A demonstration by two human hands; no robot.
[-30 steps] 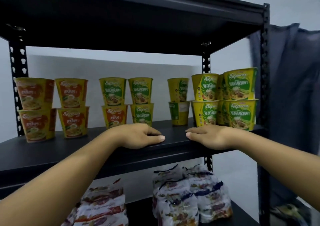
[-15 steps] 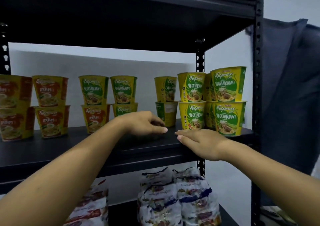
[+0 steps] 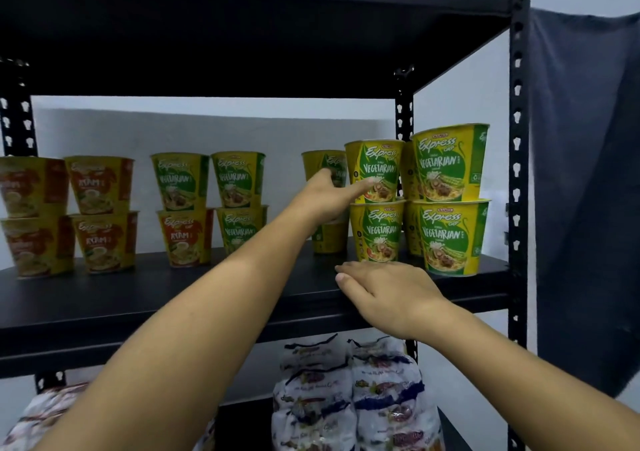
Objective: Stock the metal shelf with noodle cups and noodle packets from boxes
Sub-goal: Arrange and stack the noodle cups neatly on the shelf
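Observation:
A black metal shelf (image 3: 145, 298) carries yellow noodle cups stacked two high: orange ones (image 3: 100, 187) at the left, green vegetarian ones (image 3: 239, 180) in the middle and more (image 3: 450, 163) at the right. My left hand (image 3: 329, 196) reaches to the upper cups at the right, fingers stretched out against a green cup (image 3: 375, 170) and in front of the cup behind it (image 3: 323, 163). My right hand (image 3: 384, 291) lies flat and relaxed on the shelf's front edge, holding nothing. Noodle packets (image 3: 349, 402) are stacked on the level below.
A black upright post (image 3: 517, 173) frames the shelf's right side, with a dark blue cloth (image 3: 588, 191) hanging beyond it. More packets (image 3: 38, 416) lie at the lower left. The upper shelf board (image 3: 242, 28) hangs low overhead.
My left hand lifted off the shelf board and reached up and right to the top cups. My right hand stayed on the shelf edge.

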